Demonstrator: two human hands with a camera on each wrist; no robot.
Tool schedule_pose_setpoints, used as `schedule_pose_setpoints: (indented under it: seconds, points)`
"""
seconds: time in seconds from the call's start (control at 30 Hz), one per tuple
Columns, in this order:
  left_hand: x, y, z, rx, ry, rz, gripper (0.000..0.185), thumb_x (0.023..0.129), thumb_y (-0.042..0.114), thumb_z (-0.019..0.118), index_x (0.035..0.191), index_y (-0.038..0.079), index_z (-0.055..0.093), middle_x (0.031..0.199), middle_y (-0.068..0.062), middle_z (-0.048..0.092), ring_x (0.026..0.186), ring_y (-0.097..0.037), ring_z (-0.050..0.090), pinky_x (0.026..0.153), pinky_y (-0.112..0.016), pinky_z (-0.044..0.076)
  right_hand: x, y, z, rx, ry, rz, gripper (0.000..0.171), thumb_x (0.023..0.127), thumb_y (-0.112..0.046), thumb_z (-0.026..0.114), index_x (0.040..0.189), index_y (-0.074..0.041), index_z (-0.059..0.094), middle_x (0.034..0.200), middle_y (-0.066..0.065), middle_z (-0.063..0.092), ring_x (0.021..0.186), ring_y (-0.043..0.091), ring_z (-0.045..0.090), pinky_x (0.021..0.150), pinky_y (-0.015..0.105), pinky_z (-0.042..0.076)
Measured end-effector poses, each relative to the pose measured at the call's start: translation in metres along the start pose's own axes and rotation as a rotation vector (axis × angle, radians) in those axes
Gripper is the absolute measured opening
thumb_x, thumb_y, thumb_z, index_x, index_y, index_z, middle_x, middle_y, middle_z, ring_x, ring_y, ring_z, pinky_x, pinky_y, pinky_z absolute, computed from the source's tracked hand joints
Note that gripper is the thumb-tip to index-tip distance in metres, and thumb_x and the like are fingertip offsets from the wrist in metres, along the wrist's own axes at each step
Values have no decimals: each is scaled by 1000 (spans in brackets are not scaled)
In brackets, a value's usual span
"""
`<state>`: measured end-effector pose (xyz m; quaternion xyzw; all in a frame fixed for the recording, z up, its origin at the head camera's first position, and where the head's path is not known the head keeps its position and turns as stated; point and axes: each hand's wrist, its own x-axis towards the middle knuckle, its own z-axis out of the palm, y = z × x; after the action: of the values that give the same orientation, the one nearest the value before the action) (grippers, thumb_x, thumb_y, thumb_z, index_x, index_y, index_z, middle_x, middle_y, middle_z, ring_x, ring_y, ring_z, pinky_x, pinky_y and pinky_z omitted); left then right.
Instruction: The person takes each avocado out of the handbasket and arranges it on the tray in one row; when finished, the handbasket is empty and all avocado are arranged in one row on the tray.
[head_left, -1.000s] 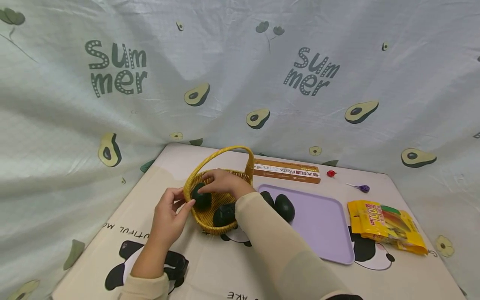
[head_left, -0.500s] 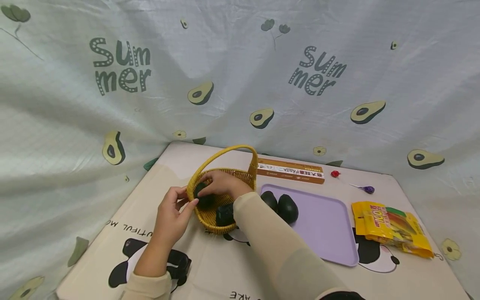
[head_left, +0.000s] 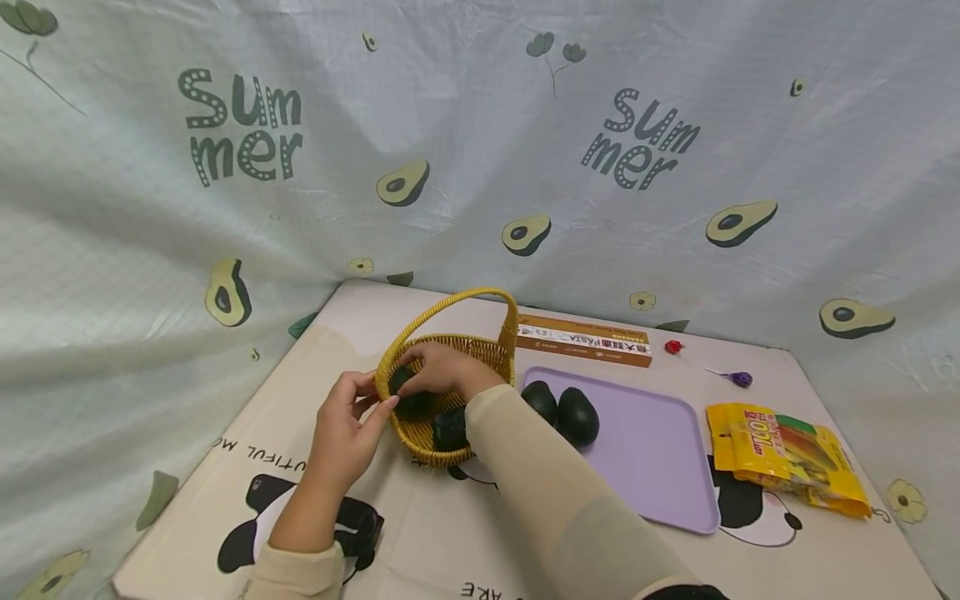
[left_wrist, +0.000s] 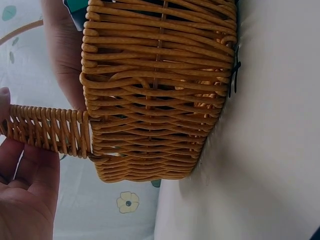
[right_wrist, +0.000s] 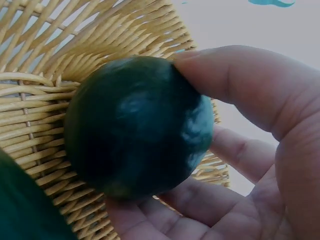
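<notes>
A yellow wicker basket [left_wrist: 155,75] with a tall arched handle [head_left: 468,293] stands at the middle left of the table. My left hand [head_left: 341,433] pinches the handle near its left base, thumb on one side and fingers on the other. Inside the basket, my right hand [head_left: 450,371] grips a dark green avocado [right_wrist: 140,125] by its sides. The thumb and fingers curve around it, and the wicker wall lies right behind. Another dark green avocado [right_wrist: 25,205] shows at the lower left of the right wrist view.
Right of the basket, a lilac tray [head_left: 645,467] bears two avocados [head_left: 577,417], partly behind my right sleeve. A pasta box [head_left: 585,340] lies at the back. Farther right are a red-wrapped candy [head_left: 673,347], a purple lollipop [head_left: 740,379] and a yellow mango snack bag [head_left: 787,458].
The right hand has settled slightly deeper into the basket with the avocado. The left hand keeps its hold on the handle. The whole head view has shifted a little.
</notes>
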<state>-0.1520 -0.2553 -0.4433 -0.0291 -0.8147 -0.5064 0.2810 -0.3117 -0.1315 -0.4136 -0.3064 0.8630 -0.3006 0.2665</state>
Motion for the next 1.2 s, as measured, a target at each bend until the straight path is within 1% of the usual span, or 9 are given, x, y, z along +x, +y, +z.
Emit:
schedule_pose_setpoints:
  seconds: [0.23, 0.37, 0.57, 0.73, 0.87, 0.93, 1.0, 1.07, 1.2]
  points:
    - [0, 1, 0, 17, 3, -1, 30, 94, 1, 72, 118, 0, 54, 125, -13, 61, 117, -33, 65, 102, -36, 55, -1, -5, 0, -13, -23, 43, 49, 86, -30, 84, 131, -24, 67, 139, 1, 60, 120, 19, 57, 111, 46, 49]
    - [1, 2, 1, 18, -4, -5, 30, 94, 1, 72, 119, 0, 54, 125, -13, 61, 117, -30, 65, 102, -37, 55, -2, -6, 0, -13, -13, 61, 48, 86, -29, 85, 130, -24, 67, 138, 0, 61, 118, 18, 57, 108, 45, 50]
    - [0, 2, 0, 22, -5, -13, 33, 93, 1, 73, 120, 3, 54, 125, -10, 61, 118, -24, 65, 102, -29, 54, -8, -8, -1, -74, -35, 11, 50, 85, -26, 86, 131, -24, 67, 135, 0, 62, 115, 17, 58, 106, 42, 52]
    - [0, 2, -1, 17, 2, 2, 32, 93, 0, 73, 118, 1, 55, 125, -12, 62, 116, -31, 65, 101, -21, 54, -17, -8, -7, -104, -34, -37, 52, 85, -24, 85, 133, -26, 66, 140, 1, 61, 116, 16, 58, 106, 41, 52]
    - [0, 1, 0, 16, 3, 15, 30, 93, -1, 72, 117, -1, 54, 124, -14, 62, 115, -35, 65, 101, -29, 56, -26, -6, -16, -114, -6, -97, 54, 86, -21, 83, 137, -25, 65, 140, -1, 60, 115, 16, 59, 103, 37, 54]
    - [0, 1, 0, 19, -1, 9, 30, 94, -1, 72, 118, -1, 54, 124, -14, 62, 115, -35, 65, 102, -34, 55, -32, -6, -21, -118, 16, -121, 57, 86, -21, 82, 140, -25, 63, 138, -1, 61, 112, 15, 59, 100, 35, 56]
    - [0, 3, 1, 24, -3, -5, 30, 94, 0, 72, 118, 0, 54, 124, -13, 62, 116, -32, 65, 102, -35, 55, -38, -5, -26, -128, 38, -136, 60, 86, -22, 81, 142, -26, 61, 137, -1, 61, 111, 16, 59, 97, 34, 57]
    - [0, 4, 0, 32, -5, -18, 31, 94, 1, 72, 120, 1, 54, 123, -11, 62, 116, -28, 65, 103, -33, 55, -44, -5, -30, -135, 56, -144, 63, 86, -24, 80, 144, -27, 59, 136, 0, 61, 109, 17, 60, 94, 34, 58]
    - [-1, 5, -1, 31, -2, -22, 33, 93, 0, 73, 121, 2, 54, 123, -12, 61, 117, -27, 65, 101, -16, 52, -56, -3, -36, -132, 68, -186, 60, 89, -23, 75, 146, -30, 58, 140, -1, 61, 106, 18, 59, 88, 30, 57]
